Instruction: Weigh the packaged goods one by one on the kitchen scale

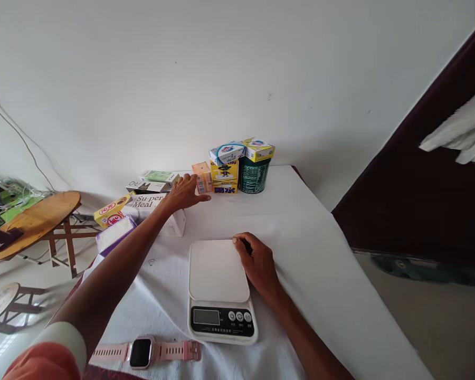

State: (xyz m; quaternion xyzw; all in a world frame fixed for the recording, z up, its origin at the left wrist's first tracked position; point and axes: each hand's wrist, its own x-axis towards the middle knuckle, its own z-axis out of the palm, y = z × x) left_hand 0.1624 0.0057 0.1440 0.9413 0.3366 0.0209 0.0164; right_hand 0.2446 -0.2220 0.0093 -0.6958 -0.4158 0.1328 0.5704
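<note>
My left hand (186, 192) stretches out over the boxes, fingers apart, its fingertips beside a small orange box (202, 178). Under its wrist lies a white "Su-per Meal" box (174, 224). A white kitchen scale (219, 272) stands in front of me with nothing on its plate and a dark display. My right hand (257, 258) rests at the scale's far right corner, fingers curled and thumb at the plate's edge. Behind the orange box are yellow boxes (224, 173) and a dark green tub (254, 176), topped by a blue-white box (227, 153) and a yellow-white box (258, 149).
A pink-strapped smartwatch (141, 352) lies at the near edge. On the left are a yellow box (113, 211), a purple-white box (116, 234), a black-white box (147, 187) and a green box (160, 176). A white wall (237, 79) stands behind the cloth-covered table (301, 237).
</note>
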